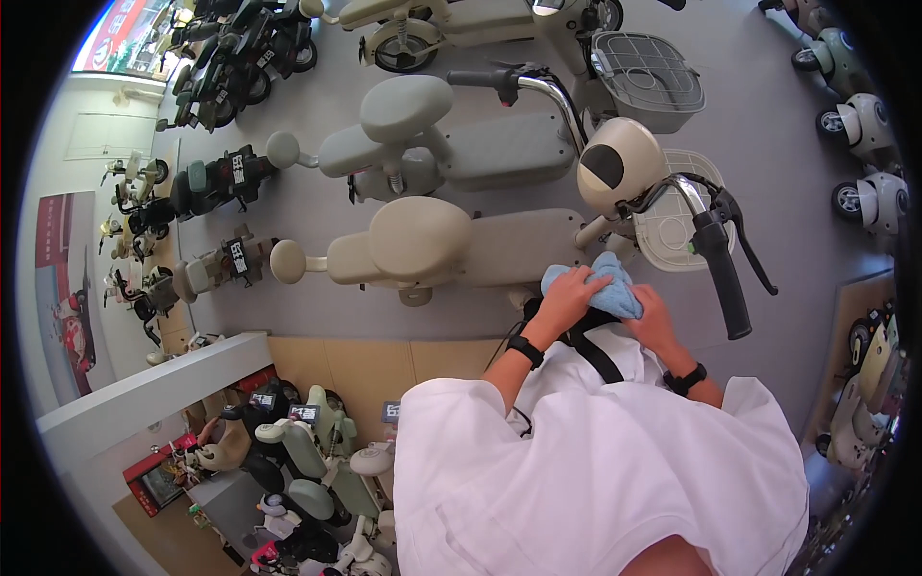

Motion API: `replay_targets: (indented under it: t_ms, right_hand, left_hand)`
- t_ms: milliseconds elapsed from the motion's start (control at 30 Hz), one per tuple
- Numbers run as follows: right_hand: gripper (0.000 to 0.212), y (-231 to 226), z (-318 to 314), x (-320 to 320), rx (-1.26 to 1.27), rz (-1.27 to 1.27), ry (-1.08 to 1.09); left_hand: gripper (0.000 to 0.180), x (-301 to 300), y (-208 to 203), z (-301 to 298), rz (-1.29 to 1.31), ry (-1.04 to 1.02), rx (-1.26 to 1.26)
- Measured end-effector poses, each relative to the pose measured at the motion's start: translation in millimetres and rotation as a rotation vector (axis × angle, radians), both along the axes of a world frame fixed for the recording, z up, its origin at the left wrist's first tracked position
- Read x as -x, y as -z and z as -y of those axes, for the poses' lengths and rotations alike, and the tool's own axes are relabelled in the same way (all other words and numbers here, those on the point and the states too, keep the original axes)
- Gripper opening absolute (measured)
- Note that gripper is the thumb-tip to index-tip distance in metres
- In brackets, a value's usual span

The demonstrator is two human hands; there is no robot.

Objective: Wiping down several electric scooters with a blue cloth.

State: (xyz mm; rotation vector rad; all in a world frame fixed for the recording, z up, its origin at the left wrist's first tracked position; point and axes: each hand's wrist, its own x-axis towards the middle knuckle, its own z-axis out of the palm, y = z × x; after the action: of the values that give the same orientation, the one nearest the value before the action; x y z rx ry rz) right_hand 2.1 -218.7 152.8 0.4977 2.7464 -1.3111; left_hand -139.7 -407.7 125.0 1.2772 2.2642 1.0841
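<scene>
Clasped between left hand (pixel 573 296) and right hand (pixel 655 319), a bunched blue cloth (pixel 622 300) looks light, soft and hard to damage

Gathered folds should give the surest hold, loose edges less so; it is held near the footboard (pixel 528 240) of a beige scooter (pixel 421 238)

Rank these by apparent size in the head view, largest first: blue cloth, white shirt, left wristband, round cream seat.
1. White shirt
2. Round cream seat
3. Blue cloth, crumpled and partly covered
4. Left wristband

Room is free above the beige footboard (pixel 525 242); the black handlebar grip (pixel 727 285) obstructs beyond the right hand (pixel 655 321).
</scene>
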Motion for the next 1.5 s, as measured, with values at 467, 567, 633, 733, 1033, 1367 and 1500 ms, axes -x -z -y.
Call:
replay_targets:
  t_ms: [467,567,633,733,1033,1367,1500]
  right_hand:
    - [0.062,20.6,186.4,190.9,0.063,-0.145,-0.184]
    - [0.065,38.4,237.9,244.4,-0.141,-0.270,-0.181]
    - [0.068,63.1,278.9,273.7,-0.109,-0.275,-0.188]
    - [0.073,110.1,340.1,307.0,-0.242,-0.233,-0.219]
    - [0.083,169.1,394.8,326.2,-0.401,-0.105,-0.170]
    - [0.059,195.8,374.0,368.4,-0.525,-0.140,-0.185]
    - [0.056,209.8,354.8,379.3,-0.482,-0.043,-0.039]
  left_hand:
    - [0.062,132.2,-16.7,201.7,-0.247,-0.368,0.146]
    - [0.061,177.1,4.6,250.0,-0.319,-0.447,0.095]
    - [0.062,196.3,29.7,288.1,-0.263,-0.511,0.059]
    - [0.063,205.8,73.4,337.3,-0.111,-0.646,0.037]
    - [0.056,207.1,136.9,375.8,0.041,-0.639,-0.077]
    - [0.045,291.3,158.0,334.3,-0.144,-0.460,0.010]
    - [0.040,313.6,168.2,298.4,-0.139,-0.450,0.013]
